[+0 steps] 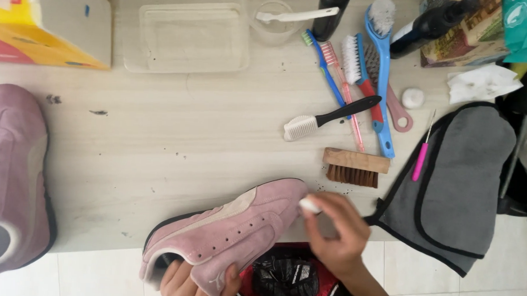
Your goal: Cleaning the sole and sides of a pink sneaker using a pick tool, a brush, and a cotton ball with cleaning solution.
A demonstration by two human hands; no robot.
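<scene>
A pink suede sneaker lies on its side at the table's near edge, toe pointing right. My left hand grips it at the heel opening, fingers inside the shoe. At the toe, my right hand pinches a small white eraser-like block against the suede. The matching second sneaker rests at the far left of the table, apart from both hands.
Several brushes lie scattered at the back right, with a wooden brush near my right hand. A grey cloth mitt, a clear tray, a yellow-and-white box and a red bin with black liner surround the light wooden table.
</scene>
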